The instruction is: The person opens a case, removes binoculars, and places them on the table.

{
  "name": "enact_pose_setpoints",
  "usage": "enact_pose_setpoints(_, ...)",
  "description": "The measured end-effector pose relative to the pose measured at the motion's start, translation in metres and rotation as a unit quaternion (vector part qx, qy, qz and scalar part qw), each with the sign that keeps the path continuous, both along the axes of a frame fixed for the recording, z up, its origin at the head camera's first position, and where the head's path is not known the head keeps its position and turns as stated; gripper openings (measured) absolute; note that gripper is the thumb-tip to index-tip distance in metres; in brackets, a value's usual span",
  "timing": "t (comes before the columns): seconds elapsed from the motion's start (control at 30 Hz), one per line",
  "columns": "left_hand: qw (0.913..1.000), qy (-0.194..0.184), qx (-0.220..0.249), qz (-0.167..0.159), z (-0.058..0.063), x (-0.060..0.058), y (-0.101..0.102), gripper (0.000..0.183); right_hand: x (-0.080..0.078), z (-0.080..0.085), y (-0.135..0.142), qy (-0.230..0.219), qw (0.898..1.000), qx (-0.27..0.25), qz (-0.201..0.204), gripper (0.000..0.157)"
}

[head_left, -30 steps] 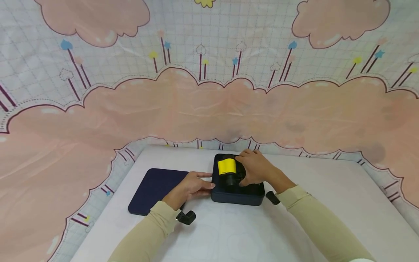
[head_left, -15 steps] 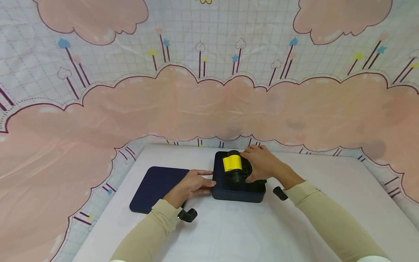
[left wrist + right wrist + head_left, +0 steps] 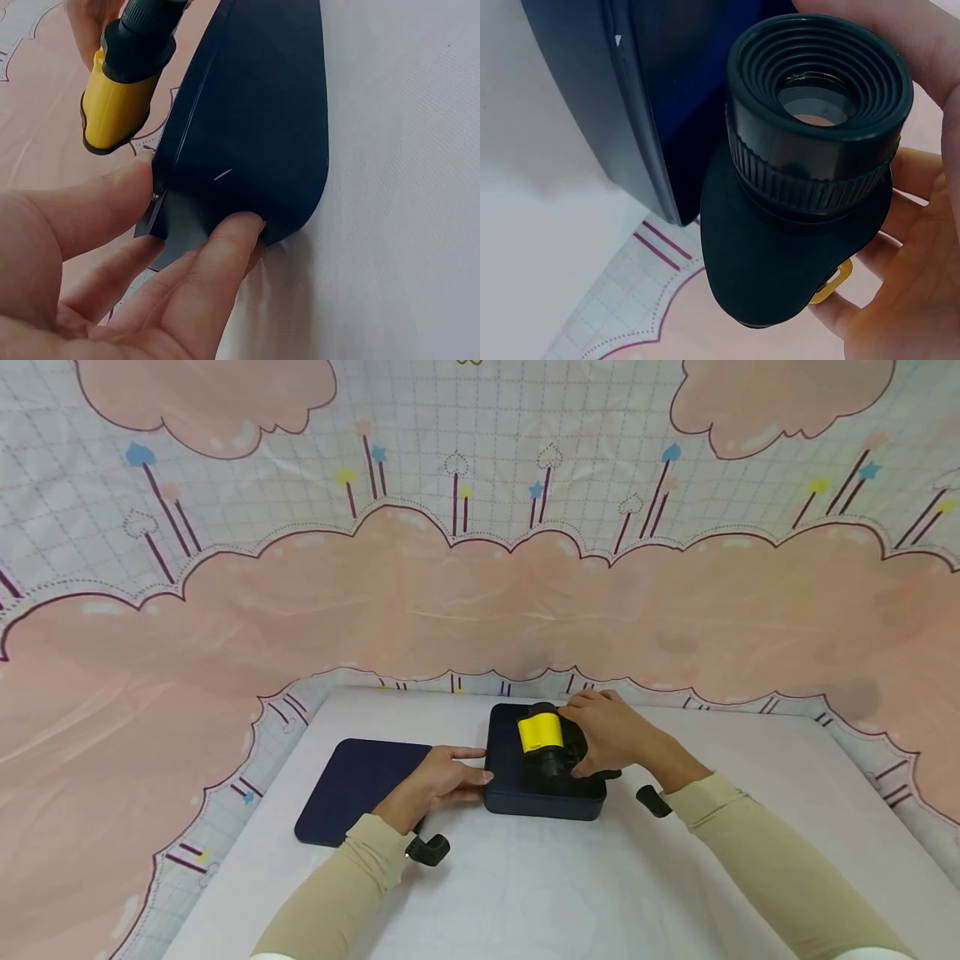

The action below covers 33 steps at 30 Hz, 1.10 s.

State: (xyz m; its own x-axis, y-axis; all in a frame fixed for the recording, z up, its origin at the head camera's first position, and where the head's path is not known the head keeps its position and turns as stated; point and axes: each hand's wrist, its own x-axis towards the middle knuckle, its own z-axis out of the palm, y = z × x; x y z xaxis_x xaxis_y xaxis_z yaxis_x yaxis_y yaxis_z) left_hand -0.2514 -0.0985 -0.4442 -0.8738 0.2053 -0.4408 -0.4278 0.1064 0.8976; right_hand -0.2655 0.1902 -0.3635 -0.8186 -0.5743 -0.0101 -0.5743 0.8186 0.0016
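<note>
A pair of yellow-and-black binoculars (image 3: 540, 732) is held over the dark blue box (image 3: 543, 806). My right hand (image 3: 609, 732) grips the far side of the binoculars and hides part of them. A ribbed black eyepiece (image 3: 821, 105) faces the right wrist camera, with a small yellow loop (image 3: 834, 283) beneath it. At the box's left side, my left hand (image 3: 442, 781) touches the wall with its fingertips, the fingers mostly straight. From the left wrist view, the thumb of that hand lies at the box's rim and the binoculars are clear of the box.
A flat dark blue lid (image 3: 360, 789) lies to the left, partly under my left forearm and hand. White cloth covers the table (image 3: 517, 893). Behind it hangs a printed backdrop (image 3: 480, 618). Black camera mounts (image 3: 429, 851) stick out from both wrists.
My right hand has lifted the binoculars from inside the box and carried them slightly right. My left hand has stayed against the box's left side.
</note>
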Motion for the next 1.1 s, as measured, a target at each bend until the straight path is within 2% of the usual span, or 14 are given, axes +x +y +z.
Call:
enact_pose_setpoints(0.47,0.9999,0.013,-0.002,0.007,0.000,-0.004,-0.001,0.057,0.004,0.012,0.016,0.000,1.000,-0.016,-0.019,0.095)
enact_pose_setpoints(1.1,0.9998,0.018,-0.004,-0.002,0.000,0.000,0.000,0.056,0.013,0.011,0.050,0.000,0.998,-0.032,-0.049,0.091)
